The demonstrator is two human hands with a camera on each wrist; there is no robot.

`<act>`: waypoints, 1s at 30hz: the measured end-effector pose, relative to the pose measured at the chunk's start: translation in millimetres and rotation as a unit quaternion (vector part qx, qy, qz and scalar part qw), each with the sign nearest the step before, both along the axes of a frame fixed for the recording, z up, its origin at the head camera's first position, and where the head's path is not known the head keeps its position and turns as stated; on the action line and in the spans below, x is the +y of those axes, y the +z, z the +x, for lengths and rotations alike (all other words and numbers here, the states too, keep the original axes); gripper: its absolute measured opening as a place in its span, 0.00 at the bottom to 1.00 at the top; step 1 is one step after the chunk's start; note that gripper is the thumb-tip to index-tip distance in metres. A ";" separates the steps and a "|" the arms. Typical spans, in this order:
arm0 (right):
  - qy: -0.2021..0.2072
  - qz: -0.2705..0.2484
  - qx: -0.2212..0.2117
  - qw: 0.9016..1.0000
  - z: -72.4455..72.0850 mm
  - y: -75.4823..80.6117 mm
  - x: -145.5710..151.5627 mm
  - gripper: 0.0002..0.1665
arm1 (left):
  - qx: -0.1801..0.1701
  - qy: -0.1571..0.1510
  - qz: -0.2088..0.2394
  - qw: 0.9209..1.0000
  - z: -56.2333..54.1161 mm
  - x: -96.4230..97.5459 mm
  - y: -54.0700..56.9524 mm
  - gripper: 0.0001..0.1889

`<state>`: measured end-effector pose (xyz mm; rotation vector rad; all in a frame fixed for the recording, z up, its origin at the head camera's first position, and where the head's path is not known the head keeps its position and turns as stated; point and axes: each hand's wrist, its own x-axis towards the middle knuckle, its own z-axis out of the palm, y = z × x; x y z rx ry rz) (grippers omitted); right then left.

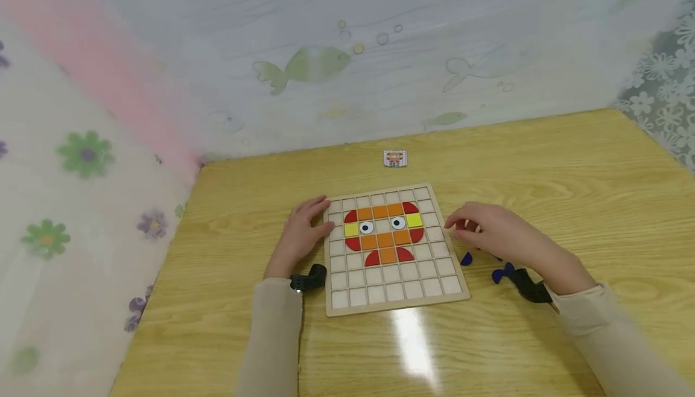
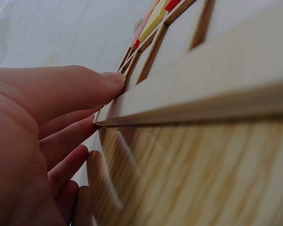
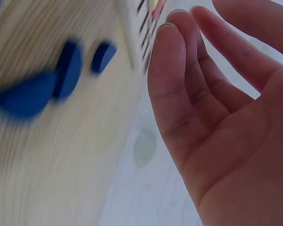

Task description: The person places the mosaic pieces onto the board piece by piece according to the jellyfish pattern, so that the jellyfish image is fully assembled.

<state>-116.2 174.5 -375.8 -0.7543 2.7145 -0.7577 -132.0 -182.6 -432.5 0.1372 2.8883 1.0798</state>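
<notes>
A square wooden grid board [image 1: 380, 309] lies on the table, its cells partly filled with orange, red and yellow tiles and two round eye pieces [image 1: 366, 227]. My left hand [image 1: 301, 234] touches its left edge, the thumb over the rim and the fingers along the side near the far corner. Just off the board's right edge, my right hand [image 1: 496, 231] hovers with loosely bent fingers; nothing shows between them. Below it lie several dark blue pieces [image 1: 466, 259], some half-round, also visible in the right wrist view as blurred blue pieces [image 3: 68, 68].
Behind the board lies a small card [image 1: 395, 158] with a gridded picture in similar colours. The wooden table [image 1: 228, 222] meets a wall [image 1: 217, 71] with fish drawings at the back. Flower patterns cover the wall on the left.
</notes>
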 end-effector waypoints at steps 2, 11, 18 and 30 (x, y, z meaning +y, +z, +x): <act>-0.006 0.011 0.005 1.000 2.5 0.7 9.9 0.12 | 0.002 -0.001 0.000 1.000 -0.6 0.3 0.0 0.27; -0.038 0.063 0.025 0.997 25.0 -4.7 46.3 0.16 | -0.003 -0.003 0.002 1.000 0.0 1.5 1.6 0.27; -0.076 0.080 -0.004 0.994 41.4 -13.8 52.9 0.33 | -0.005 0.002 0.004 1.000 1.7 0.3 2.2 0.26; -0.052 0.042 0.009 0.998 38.3 -22.8 40.6 0.25 | 0.000 -0.002 0.004 1.000 2.5 0.5 3.4 0.26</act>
